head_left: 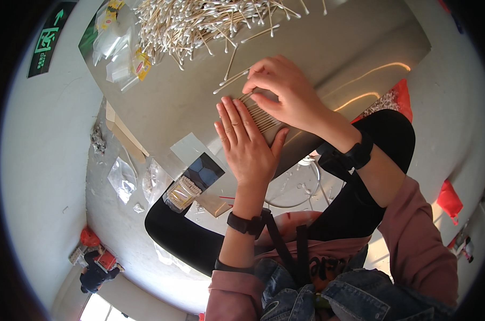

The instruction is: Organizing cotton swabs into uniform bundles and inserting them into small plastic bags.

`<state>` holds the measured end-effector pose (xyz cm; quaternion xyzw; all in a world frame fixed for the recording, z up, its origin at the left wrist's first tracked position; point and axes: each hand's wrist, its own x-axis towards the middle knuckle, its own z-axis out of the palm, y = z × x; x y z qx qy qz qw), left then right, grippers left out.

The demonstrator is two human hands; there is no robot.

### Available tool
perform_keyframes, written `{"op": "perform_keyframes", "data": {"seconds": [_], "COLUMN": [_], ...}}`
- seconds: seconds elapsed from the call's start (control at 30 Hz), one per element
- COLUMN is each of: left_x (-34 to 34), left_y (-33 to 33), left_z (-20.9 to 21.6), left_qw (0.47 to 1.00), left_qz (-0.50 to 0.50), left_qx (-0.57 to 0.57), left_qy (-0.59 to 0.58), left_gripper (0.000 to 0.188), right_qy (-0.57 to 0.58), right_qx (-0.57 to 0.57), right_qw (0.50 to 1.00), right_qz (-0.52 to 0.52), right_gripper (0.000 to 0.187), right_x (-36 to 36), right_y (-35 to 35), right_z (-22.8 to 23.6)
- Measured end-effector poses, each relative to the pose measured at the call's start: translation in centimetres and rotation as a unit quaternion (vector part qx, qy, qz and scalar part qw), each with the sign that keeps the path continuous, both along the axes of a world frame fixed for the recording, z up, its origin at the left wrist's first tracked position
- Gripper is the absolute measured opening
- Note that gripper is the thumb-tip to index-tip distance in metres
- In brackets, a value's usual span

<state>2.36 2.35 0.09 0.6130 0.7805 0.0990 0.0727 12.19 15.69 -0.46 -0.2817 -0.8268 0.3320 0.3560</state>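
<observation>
A row of cotton swabs (262, 116) lies side by side on the metal table, between my two hands. My left hand (246, 142) rests flat along the left of the row, fingers stretched out, covering the swab ends there. From the right, my right hand (285, 91) reaches over the row, its thumb and fingers pinched together at the upper end on a cotton swab. Its fingertips are partly hidden. Two loose swabs (233, 81) lie just beyond, one reaching to the right fingers. Farther off is a big heap of cotton swabs (199, 27).
Clear plastic bags with yellow labels (141, 65) lie at the table's far left. A pack of swabs (182, 193) sits by the near left edge beside a dark blue card (204, 170). A red bag (403, 99) stands beyond the right edge. Another person (95, 270) is at lower left.
</observation>
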Motion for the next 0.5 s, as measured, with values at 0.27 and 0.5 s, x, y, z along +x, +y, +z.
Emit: {"op": "perform_keyframes", "data": {"seconds": [0.27,0.5], "left_x": [0.0,0.3], "left_y": [-0.5,-3.9], "left_z": [0.1,1.9], "left_qw": [1.000,0.970], "left_qz": [0.001,0.076], "left_qx": [0.002,0.047], "left_qy": [-0.014,-0.227], "left_gripper": [0.103,0.079], "right_qy": [-0.067,0.061], "right_qx": [0.119,-0.020], "right_qw": [0.988,0.994], "right_qz": [-0.066,-0.084], "right_gripper": [0.009,0.028], "right_x": [-1.1,-1.8], "right_y": [2.2,-1.7], "right_z": [0.1,1.2]}}
